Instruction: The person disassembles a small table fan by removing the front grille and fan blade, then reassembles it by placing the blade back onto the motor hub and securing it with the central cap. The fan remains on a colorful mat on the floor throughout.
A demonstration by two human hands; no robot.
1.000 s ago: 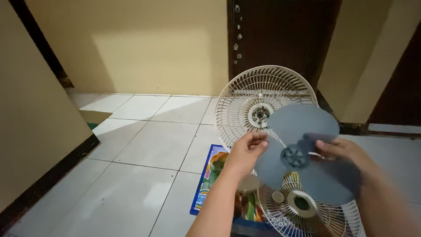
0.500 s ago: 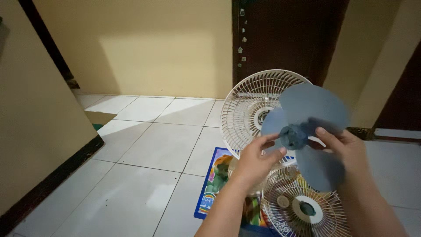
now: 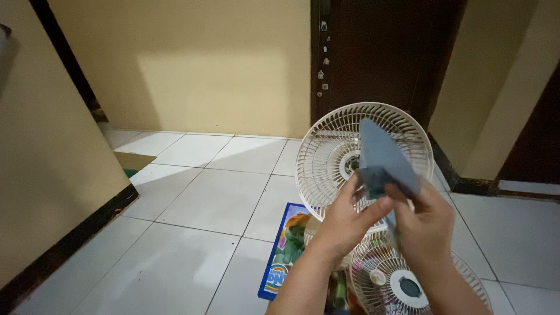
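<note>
Two white wire fan grilles (image 3: 364, 154) (image 3: 408, 280) on tile; one grey-blue plastic fan blade (image 3: 382, 160), smooth, edge-on, raised before the far grille. I see left hand (image 3: 345, 224) and right hand (image 3: 424, 224) both pinching its hub.

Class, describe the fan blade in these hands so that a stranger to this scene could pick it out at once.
Start at the dark brown door; in front of it a white fan grille stands upright on the tiled floor. Before that grille, the left hand and right hand hold the fan blade. Unlike the white wire grilles, it is solid blue-grey plastic, seen nearly edge-on.
</note>
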